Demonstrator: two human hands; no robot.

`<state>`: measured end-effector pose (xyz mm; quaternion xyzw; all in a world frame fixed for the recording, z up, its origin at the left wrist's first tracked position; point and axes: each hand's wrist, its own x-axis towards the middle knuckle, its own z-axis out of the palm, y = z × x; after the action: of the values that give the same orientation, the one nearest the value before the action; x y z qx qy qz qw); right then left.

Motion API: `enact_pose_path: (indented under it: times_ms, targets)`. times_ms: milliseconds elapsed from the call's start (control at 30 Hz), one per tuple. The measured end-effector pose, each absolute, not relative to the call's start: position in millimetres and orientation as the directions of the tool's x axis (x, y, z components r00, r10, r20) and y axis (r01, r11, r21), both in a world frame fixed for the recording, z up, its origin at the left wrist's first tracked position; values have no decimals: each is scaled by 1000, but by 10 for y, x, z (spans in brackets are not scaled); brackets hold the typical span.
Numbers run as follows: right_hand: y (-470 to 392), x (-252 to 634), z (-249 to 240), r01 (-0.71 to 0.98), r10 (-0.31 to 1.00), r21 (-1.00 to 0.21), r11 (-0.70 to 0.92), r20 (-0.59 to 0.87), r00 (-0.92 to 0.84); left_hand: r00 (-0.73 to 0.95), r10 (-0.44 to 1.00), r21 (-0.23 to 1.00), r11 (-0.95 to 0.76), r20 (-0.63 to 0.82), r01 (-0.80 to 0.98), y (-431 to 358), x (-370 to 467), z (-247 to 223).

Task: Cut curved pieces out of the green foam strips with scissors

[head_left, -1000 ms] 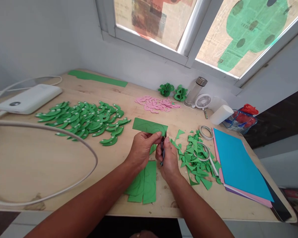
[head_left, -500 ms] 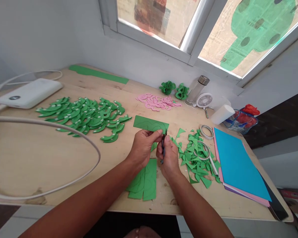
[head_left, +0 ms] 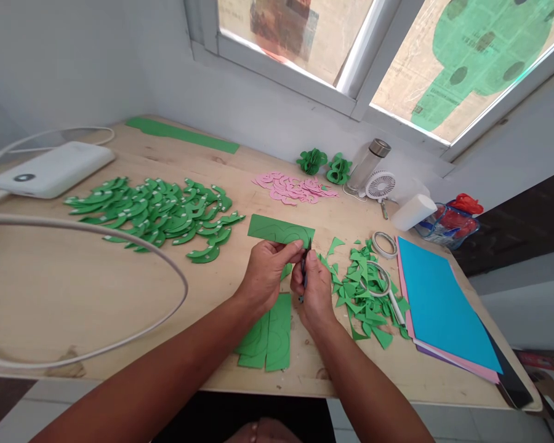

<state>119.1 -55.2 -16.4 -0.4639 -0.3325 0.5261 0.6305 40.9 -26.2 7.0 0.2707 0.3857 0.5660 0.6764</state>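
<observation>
My left hand [head_left: 268,269] pinches the lower edge of a green paper strip [head_left: 277,229] marked with drawn curved outlines. Closed around a pair of dark-handled scissors [head_left: 305,271], my right hand [head_left: 314,286] keeps the blades at the strip's right end. Most of the scissors is hidden by the fingers. Below my hands, more green paper pieces [head_left: 277,335] with pencilled curves lie on the table. To the right is a heap of green offcuts [head_left: 367,307], with a white-handled magnifying glass [head_left: 390,295] on top.
Curved green cutouts [head_left: 157,212] spread at left, near a white power bank [head_left: 50,171] and a looping cable [head_left: 180,277]. Pink cutouts [head_left: 295,187], a bottle [head_left: 369,165] and a small fan [head_left: 380,186] stand farther back. Tape [head_left: 385,245] and blue sheets [head_left: 447,301] lie right.
The scissors and my right hand have shifted very slightly at the strip's right end. My left hand keeps its hold, and the camera view has moved a little.
</observation>
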Motion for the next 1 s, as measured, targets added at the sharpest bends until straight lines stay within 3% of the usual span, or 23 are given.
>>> enact_pose_path:
  times_ms: [1000]
  targets:
    - [-550, 1196, -171, -366, 971, -930, 31, -58, 232, 91, 974, 800, 221, -205, -558, -265, 412, 63]
